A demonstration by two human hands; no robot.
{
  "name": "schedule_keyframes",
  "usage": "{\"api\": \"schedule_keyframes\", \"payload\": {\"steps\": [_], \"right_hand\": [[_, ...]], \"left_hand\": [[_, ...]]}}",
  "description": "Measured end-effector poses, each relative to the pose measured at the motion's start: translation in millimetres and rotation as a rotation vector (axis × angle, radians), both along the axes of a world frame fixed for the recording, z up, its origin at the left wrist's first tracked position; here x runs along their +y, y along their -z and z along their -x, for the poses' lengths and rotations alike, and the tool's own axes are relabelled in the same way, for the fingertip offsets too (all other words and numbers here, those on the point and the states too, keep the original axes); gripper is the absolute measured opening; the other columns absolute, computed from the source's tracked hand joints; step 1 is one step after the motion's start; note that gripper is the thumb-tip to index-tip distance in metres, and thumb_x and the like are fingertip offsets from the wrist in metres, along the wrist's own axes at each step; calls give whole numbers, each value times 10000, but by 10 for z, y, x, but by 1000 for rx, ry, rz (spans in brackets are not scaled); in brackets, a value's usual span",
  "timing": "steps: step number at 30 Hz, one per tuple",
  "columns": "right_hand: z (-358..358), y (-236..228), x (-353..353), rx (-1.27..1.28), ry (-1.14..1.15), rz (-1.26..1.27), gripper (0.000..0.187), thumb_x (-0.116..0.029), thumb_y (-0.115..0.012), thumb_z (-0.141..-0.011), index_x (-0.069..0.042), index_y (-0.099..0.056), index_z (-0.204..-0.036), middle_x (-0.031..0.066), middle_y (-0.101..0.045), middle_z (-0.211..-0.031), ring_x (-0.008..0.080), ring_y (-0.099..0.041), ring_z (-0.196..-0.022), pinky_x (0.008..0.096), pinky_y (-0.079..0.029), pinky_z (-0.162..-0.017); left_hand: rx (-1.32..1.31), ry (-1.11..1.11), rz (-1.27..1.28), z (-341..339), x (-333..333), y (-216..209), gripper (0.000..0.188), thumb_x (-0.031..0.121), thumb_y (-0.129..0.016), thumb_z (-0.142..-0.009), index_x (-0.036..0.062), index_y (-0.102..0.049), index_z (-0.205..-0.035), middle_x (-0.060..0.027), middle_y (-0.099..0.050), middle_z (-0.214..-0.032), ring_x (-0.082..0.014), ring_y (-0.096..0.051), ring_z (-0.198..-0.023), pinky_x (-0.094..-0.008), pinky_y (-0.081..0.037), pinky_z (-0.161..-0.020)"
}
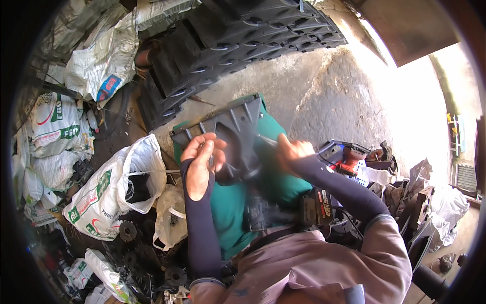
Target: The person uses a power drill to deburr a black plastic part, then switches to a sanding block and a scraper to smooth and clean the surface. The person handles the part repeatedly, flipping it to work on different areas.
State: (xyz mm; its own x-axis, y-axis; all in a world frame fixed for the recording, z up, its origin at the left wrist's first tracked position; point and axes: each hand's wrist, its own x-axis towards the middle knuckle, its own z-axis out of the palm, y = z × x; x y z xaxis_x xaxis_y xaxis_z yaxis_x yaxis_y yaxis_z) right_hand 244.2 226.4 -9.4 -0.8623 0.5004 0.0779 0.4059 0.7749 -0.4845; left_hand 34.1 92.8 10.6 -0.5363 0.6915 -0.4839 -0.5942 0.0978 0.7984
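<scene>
A black ribbed plastic part [234,124] lies tilted across my green-trousered lap. My left hand [203,154] is over its near left side, with fingers curled in toward the thumb. Whatever may be between those fingertips is too small to make out. To the right of the part, my right hand [294,154] is closed round a thin, pale, pointed tool [267,140] that points left toward the part. Motion blurs this tool, and its handle is hidden in the fist. The lower end of the part is blurred too.
Stacked black plastic panels [228,38] stand at the far side. An open white sack [119,190] and a smaller plastic bag [170,218] sit at left. By my right hip are a battery-powered tool [319,207] and a red power tool [349,161], amid clutter.
</scene>
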Motion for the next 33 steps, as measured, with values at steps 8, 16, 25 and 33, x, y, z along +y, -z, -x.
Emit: {"api": "schedule_keyframes", "payload": {"steps": [8,16,25,33], "right_hand": [[23,19,4,335,-39,-22,225,-66,-635,-761,-34,-509,-945,147,-538,-561,354,-572,-480,431,-443,-427],[30,30,28,478,-42,-97,199,-92,-632,-762,-28,-492,-888,160,-571,-611,345,-577,-469,433,-451,-437],[1,56,72,275,-36,-57,214,-30,-619,-751,-46,-518,-939,156,-557,-599,340,-589,-510,431,-445,-458],[131,26,128,376,260,59,229,-116,-616,-797,-92,-499,-993,179,-576,-628,390,-599,-575,460,-467,-520]], "left_hand": [[53,-14,-67,-14,9,20,159,125,-550,-959,7,-569,-1063,-82,-633,-812,-72,-491,-511,-195,-340,-431],[71,-11,-67,5,10,16,147,136,-574,-949,13,-571,-1029,-67,-632,-785,-70,-488,-500,-193,-329,-419],[54,47,-40,14,-21,38,117,174,-583,-950,63,-578,-987,-53,-607,-774,-84,-490,-504,-203,-328,-414],[74,17,-23,-34,-17,0,174,218,-596,-947,45,-587,-963,-54,-594,-732,-82,-483,-490,-199,-316,-410]]}}
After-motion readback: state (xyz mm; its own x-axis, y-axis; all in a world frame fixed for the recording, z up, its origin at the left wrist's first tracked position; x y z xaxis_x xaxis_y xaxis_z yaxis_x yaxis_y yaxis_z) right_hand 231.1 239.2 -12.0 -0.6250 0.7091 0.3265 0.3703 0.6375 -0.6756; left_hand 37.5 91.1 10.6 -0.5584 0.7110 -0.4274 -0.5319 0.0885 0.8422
